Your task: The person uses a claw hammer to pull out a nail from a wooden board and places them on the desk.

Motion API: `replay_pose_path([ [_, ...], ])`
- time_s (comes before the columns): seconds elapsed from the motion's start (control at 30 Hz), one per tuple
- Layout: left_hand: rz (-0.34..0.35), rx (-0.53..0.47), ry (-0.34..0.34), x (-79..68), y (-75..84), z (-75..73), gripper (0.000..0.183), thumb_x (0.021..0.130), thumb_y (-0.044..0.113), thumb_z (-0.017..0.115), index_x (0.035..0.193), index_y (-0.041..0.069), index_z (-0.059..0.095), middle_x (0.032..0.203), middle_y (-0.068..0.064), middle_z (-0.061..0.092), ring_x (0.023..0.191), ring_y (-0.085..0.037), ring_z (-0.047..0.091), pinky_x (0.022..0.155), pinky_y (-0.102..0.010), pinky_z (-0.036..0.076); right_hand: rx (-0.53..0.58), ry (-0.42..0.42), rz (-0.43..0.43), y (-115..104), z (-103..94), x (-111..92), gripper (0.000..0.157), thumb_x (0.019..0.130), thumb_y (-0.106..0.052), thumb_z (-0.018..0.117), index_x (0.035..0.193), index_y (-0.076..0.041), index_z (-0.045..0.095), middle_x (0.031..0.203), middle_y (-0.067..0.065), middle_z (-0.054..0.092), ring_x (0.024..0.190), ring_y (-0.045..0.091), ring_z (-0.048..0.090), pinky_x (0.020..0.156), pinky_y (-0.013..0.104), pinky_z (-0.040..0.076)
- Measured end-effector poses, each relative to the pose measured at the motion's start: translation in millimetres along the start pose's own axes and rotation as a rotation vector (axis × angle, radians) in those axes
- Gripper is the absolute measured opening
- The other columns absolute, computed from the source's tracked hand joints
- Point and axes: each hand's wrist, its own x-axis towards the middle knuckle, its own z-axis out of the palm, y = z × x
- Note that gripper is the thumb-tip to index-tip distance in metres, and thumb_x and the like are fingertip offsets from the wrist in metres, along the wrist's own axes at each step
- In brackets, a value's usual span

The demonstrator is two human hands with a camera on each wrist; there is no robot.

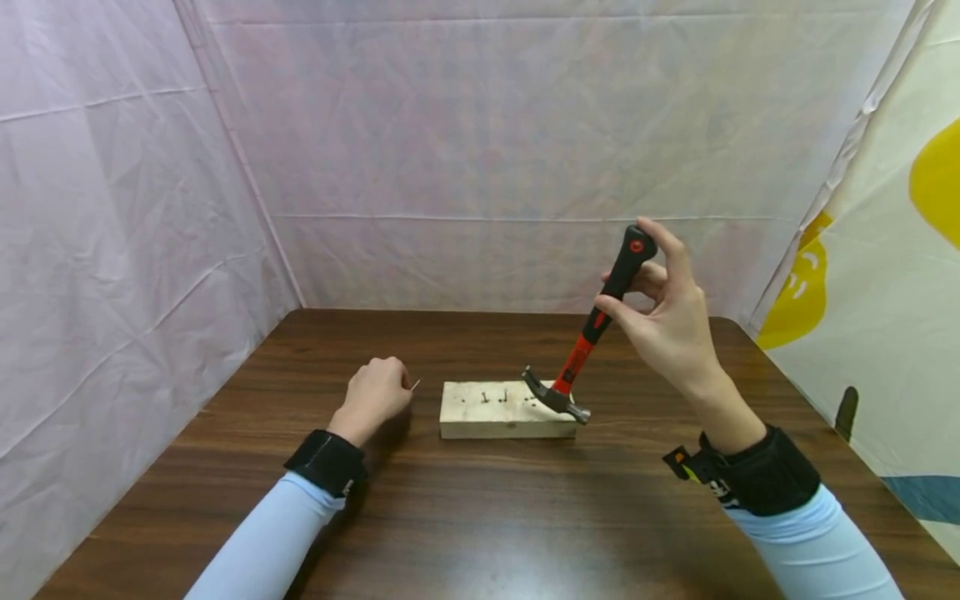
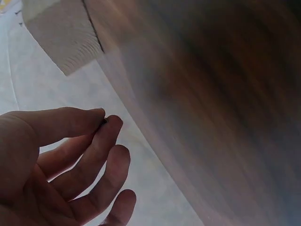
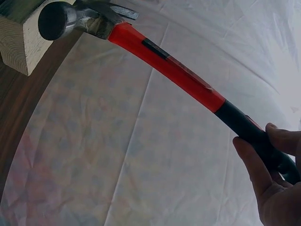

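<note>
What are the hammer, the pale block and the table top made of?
Hammer: shiny grey head, probably steel; duller red-and-black handle, maybe rubber or plastic.
Block: seemingly bare wood, judging by curved grain lines on its end.
Table top: streaky brown with a soft sheen, so varnished wood or laminate; I can't tell which.

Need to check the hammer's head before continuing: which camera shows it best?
The right wrist view: the hammer's head appears large there, with its round striking face and claw visible. The head view shows it smaller, overlapping the wooden block's right end. The left wrist view doesn't show it.
</note>
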Motion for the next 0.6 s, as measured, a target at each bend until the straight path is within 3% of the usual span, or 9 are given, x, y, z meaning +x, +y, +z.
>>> replay_pose_path([
  [0.2,-0.028,0.040,-0.018,-0.5,-6.1,-3.4,0.006,0.081,0.013,0.070,0.076,0.015,0.072,0.074,-0.001,0.064,0.068,-0.027,0.064,0.056,-0.040,0.049,-0.024,-0.003,0.006,-1.0,-0.5,-0.1,0.097,0.077,0.014,0.077,0.153,-0.022,0.029,0.101,0.012,0.067,0.086,0.007,0.067,0.063,0.029,0.054],
  [0.4,-0.069,0.094,-0.066,-2.1,-9.9,-3.6,0.015,0.080,0.010,0.067,0.066,0.013,0.061,0.068,-0.003,0.058,0.065,-0.029,0.062,0.050,-0.041,0.044,-0.032,-0.001,-0.002,2.1,-0.3,-0.7,0.097,0.074,0.018,0.076,0.153,-0.016,0.030,0.100,0.017,0.067,0.085,0.006,0.066,0.062,0.027,0.054],
  [0.6,-0.089,0.124,-0.116,-2.7,-11.7,-2.9,0.015,0.082,0.011,0.067,0.070,0.010,0.059,0.071,-0.005,0.057,0.065,-0.027,0.059,0.051,-0.040,0.044,-0.039,-0.012,0.011,-0.2,0.2,-0.7,0.098,0.076,0.014,0.077,0.153,-0.021,0.029,0.100,0.010,0.067,0.085,0.007,0.066,0.063,0.026,0.054],
])
